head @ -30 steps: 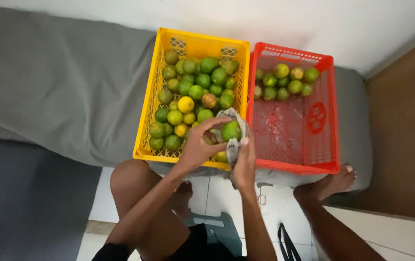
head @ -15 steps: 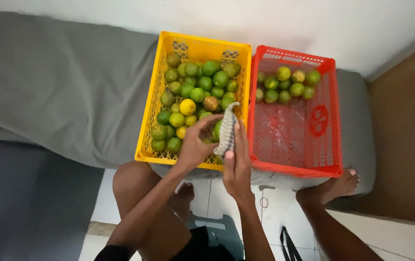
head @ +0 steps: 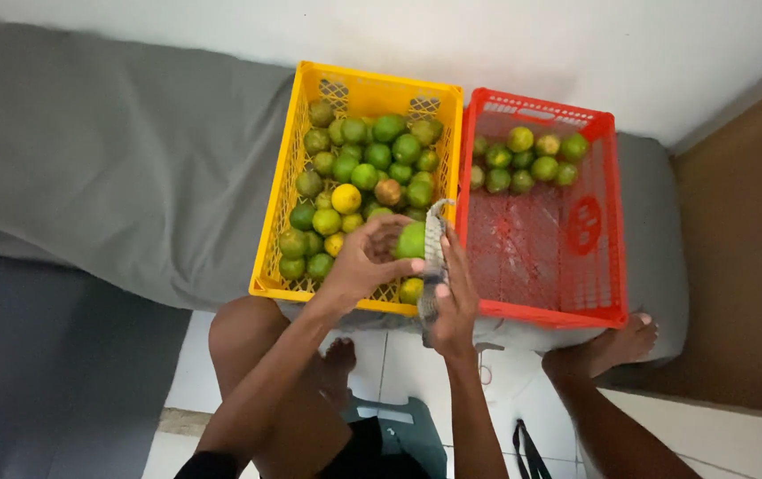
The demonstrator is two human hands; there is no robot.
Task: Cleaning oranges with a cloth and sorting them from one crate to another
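My left hand [head: 365,263] grips a green lime [head: 411,240] over the near right corner of the yellow crate [head: 275,204]. My right hand [head: 455,297] holds a striped grey cloth [head: 434,253] pressed against the lime's right side. The yellow crate is heaped with green and yellow limes [head: 359,173]. Right beside it, the red crate [head: 612,222] has several limes [head: 527,155] lying along its far end.
Both crates rest on a grey mattress [head: 115,168] against a white wall. My knees and bare feet [head: 616,341] are below on the white tiled floor. A brown surface [head: 745,239] lies at the right.
The lime, hidden behind the cloth half a second ago, now shows again in my left hand. My right hand and the cloth shifted slightly right and nearer.
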